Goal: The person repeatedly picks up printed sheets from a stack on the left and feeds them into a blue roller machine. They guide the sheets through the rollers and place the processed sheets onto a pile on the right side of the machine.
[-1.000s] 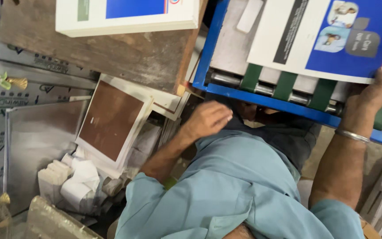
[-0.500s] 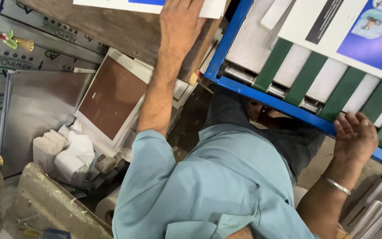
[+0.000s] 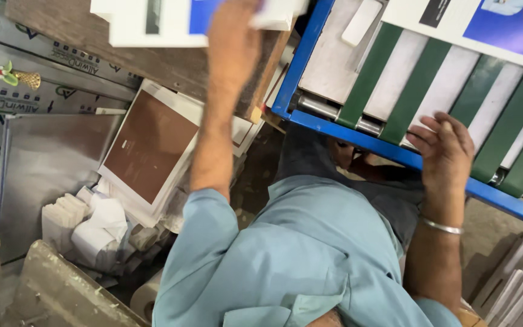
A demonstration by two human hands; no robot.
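The left hand (image 3: 234, 45) is closed on a white-and-blue printed sheet (image 3: 152, 21) up beside the blue machine frame (image 3: 358, 136), where the right hand (image 3: 446, 151) lies flat and open, so a hurried pull could crease it

Head camera, steeply downward, close range

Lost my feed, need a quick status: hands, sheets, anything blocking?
Left hand on the white-and-blue printed sheet, grip unclear. Right hand flat on the green belts at the blue frame. Nothing blocking.
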